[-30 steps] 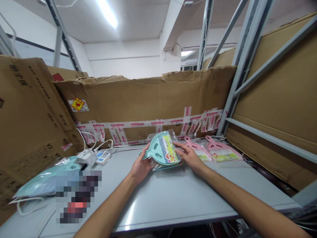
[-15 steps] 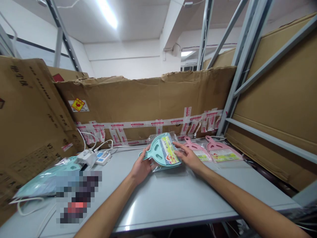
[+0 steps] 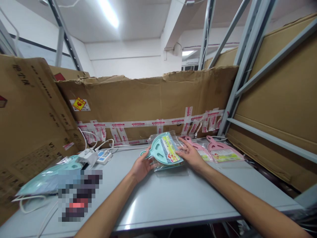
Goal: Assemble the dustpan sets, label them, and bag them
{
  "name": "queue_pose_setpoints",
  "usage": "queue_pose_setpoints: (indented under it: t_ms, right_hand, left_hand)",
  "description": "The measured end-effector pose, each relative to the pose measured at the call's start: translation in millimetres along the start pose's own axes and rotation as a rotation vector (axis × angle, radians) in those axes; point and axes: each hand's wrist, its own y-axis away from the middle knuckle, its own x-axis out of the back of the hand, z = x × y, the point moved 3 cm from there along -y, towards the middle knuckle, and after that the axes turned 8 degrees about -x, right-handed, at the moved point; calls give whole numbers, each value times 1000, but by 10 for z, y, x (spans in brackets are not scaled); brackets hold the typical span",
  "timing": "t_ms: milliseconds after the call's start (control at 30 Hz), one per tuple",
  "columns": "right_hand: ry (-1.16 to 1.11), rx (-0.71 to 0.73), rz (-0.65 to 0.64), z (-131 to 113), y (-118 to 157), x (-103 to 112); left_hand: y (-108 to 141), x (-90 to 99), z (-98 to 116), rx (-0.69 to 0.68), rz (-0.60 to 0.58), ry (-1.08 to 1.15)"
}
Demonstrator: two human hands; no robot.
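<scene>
A teal dustpan set (image 3: 159, 150) with a striped brush and a yellow label is above the middle of the grey table (image 3: 158, 201), with clear plastic wrap around it. My left hand (image 3: 142, 166) grips it by the handle side, thumb on top. At its right edge is my right hand (image 3: 189, 154), thumb near the label and index finger raised off the plastic; the fingers are apart. Just behind my right hand lies a pink dustpan set (image 3: 201, 150), partly hidden by it. A second pink set (image 3: 224, 150) lies farther right.
Teal packaged items (image 3: 47, 180) lie at the left, near a white power strip (image 3: 103, 157) with plugs and cables. A pixelated object (image 3: 80, 198) is in front of them. Cardboard (image 3: 146, 99) walls the back; a metal rack frame (image 3: 232, 99) stands at the right.
My right index finger has lifted and my right hand has shifted slightly at the package's edge. The teal set has moved a little to the right in view.
</scene>
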Motion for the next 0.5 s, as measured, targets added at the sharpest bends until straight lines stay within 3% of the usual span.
queue_pose_setpoints:
  t_ms: [200, 367, 500]
  right_hand:
    - [-130, -59, 19, 41, 5, -46]
    - [-202, -47, 54, 33, 42, -124]
    - [-167, -91, -39, 41, 104, -235]
  left_hand:
    - [15, 19, -9, 41, 6, -30]
    - [-11, -41, -96, -87, 32, 24]
    - [-29, -54, -104, -200, 89, -45]
